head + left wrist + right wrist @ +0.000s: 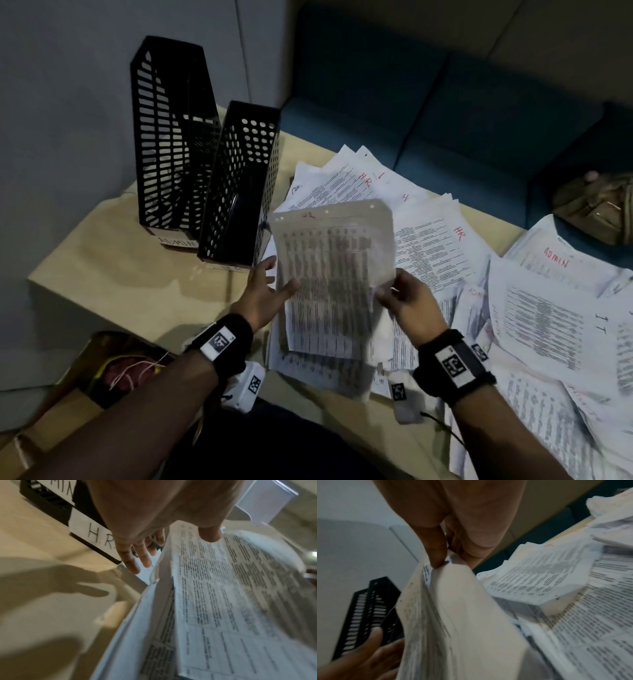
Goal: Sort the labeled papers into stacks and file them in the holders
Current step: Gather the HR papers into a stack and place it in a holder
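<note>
A stack of printed papers (335, 274) is held up off the table (120, 274) with both hands. My right hand (388, 291) pinches its right edge between thumb and fingers, as the right wrist view shows (450, 559). My left hand (281, 275) has its thumb laid on the front of the stack (223, 601) and its fingers (137, 558) straight and spread beside the left edge. Two black mesh holders stand at the back left: the tall one (164, 137) labeled ADMIN, the nearer one (239, 181) labeled H.R. (96, 536). Papers marked HR (428, 240), ADMIN (555, 263) and IT (548, 315) lie spread on the table.
A teal sofa (445, 102) runs behind the table, with a brown bag (596, 205) on it at the right. A cardboard box (113, 366) sits on the floor at the lower left. A grey wall stands behind the holders.
</note>
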